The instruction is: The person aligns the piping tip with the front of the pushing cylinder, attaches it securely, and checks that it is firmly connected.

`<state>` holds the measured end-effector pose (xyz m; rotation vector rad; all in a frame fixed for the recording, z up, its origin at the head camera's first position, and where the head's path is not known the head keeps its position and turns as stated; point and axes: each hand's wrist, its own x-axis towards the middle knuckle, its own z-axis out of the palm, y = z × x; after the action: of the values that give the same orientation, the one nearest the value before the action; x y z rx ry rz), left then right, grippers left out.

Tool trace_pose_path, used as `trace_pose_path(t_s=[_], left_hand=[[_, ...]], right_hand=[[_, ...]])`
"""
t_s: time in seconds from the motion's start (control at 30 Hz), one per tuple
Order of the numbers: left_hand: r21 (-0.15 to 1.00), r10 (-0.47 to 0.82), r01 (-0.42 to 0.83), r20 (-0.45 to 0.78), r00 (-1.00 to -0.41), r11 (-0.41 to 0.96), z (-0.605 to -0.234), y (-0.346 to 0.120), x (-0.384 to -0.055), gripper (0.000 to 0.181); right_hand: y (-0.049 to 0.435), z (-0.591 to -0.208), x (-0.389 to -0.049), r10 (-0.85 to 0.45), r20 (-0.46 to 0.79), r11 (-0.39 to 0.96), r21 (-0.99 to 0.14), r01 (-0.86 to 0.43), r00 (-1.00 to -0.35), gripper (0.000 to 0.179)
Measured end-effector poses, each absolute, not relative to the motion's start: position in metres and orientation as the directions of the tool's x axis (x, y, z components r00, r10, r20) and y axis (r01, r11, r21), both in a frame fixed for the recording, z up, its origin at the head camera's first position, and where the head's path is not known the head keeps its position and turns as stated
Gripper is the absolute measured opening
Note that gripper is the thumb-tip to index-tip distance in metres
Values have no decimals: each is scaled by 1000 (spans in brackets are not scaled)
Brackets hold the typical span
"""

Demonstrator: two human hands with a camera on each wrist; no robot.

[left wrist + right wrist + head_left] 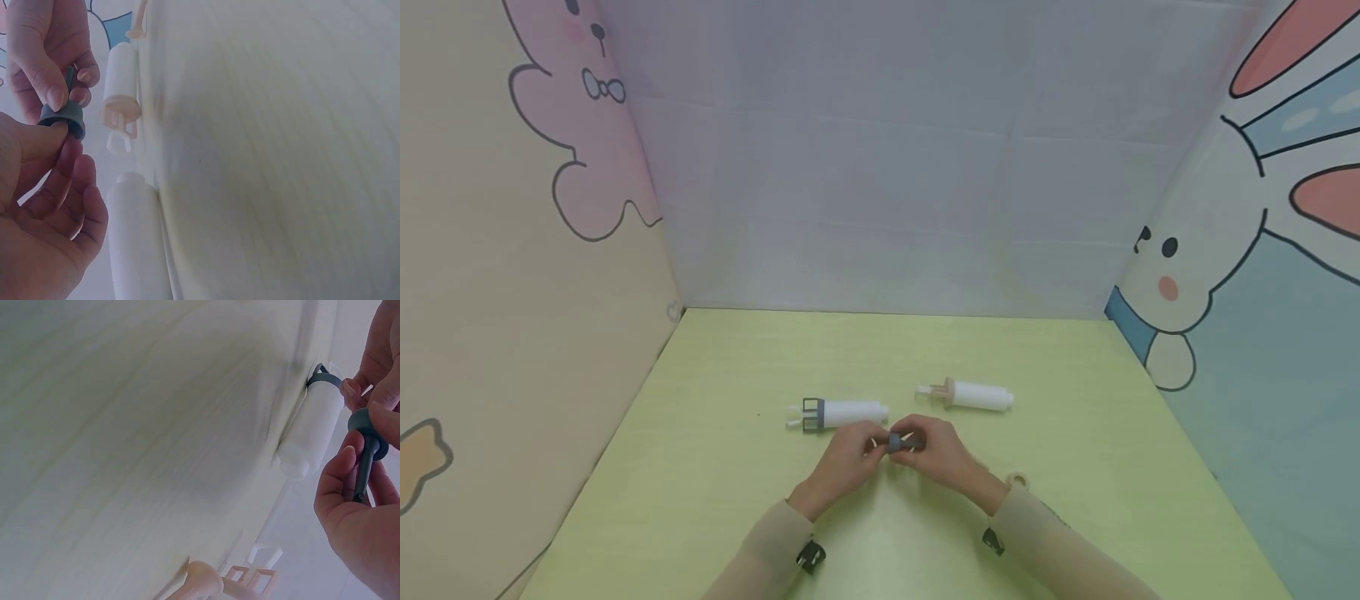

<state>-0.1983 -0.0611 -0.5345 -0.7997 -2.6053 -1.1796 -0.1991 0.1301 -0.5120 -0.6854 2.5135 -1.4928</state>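
Nearest the camera are your sleeves (762, 546), reaching in over the yellow-green table (670, 500) with a small black device (810, 556) near the left cuff. Past them, your left hand (844, 460) and right hand (943, 457) meet at the small dark cup-ended piece (894, 442) in front of you: your left thumb and fingertips pinch the cup's rim, while your right fingers close around the stem, thumb against the cup. Neither hand has a full palm grip, so the piece could slip if one pinch loosens before the other is firm. Opposed twisting or pulling might also strain the joint between cup and stem. The white cylinder with a dark collar (853, 413) lies just beyond your left fingers; I can't tell whether they touch, but a knuckle drifting forward could set its round body rolling. The white cylinder with a peach collar (981, 396) sits farther off and looks safer. Watch your right forearm too: the peach ring-ended piece (1017, 481) lies right beside it, and a careless sweep of that sleeve could drag it away.
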Motion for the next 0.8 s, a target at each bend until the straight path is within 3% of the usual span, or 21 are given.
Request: trace_pose_path(t_s=[0.17,0.47,0.8], left_hand=[[603,360,518,372,-856,607,-535,-71,-203,22],[414,330,514,439,-836,751,-524,-92,-218,46],[293,332,446,366,-869,846,-518,-105,-232,57]], right_hand=[[134,-515,-201,-444,112,431,-843,-321,-889,29],[137,-514,-201,-429,92,449,-842,-300,-898,29],[137,-517,-202,-413,91,466,-834,-296,-906,29]])
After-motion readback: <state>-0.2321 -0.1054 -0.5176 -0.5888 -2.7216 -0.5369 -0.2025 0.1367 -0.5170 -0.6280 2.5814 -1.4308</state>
